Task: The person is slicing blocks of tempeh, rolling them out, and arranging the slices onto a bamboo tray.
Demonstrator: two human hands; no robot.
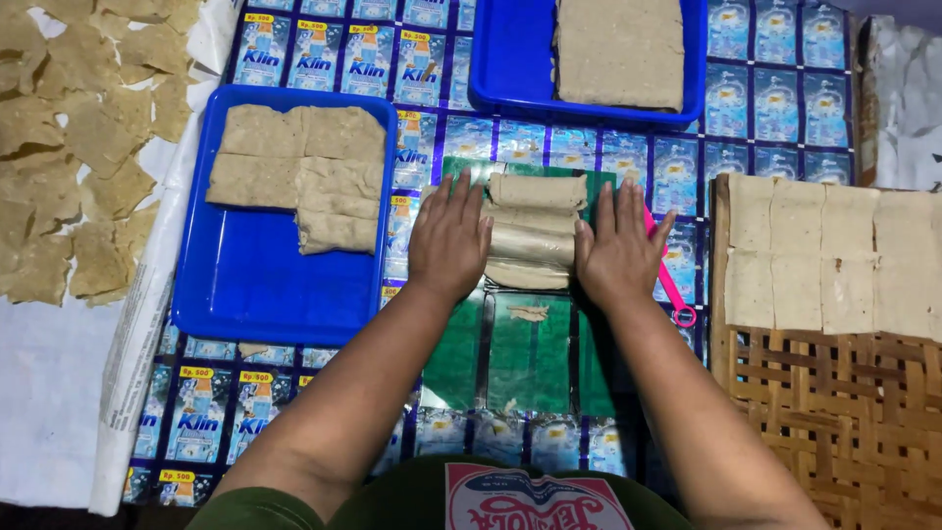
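We look straight down from our head, close over the green plastic work sheet [530,358], facing away from our body.

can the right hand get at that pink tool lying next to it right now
Probably yes: the right hand lies flat beside the dough stack, and the pink tool sits uncovered just past its outer edge.

Far blue tray [491,59]: cut off by top edge, dough slab [618,49] on it only partly visible. Pink tool [672,285]: upper part hidden behind right hand [618,250]. Woven rack [834,412]: runs past right and bottom edges. Dried pieces [69,147]: cropped at left edge.
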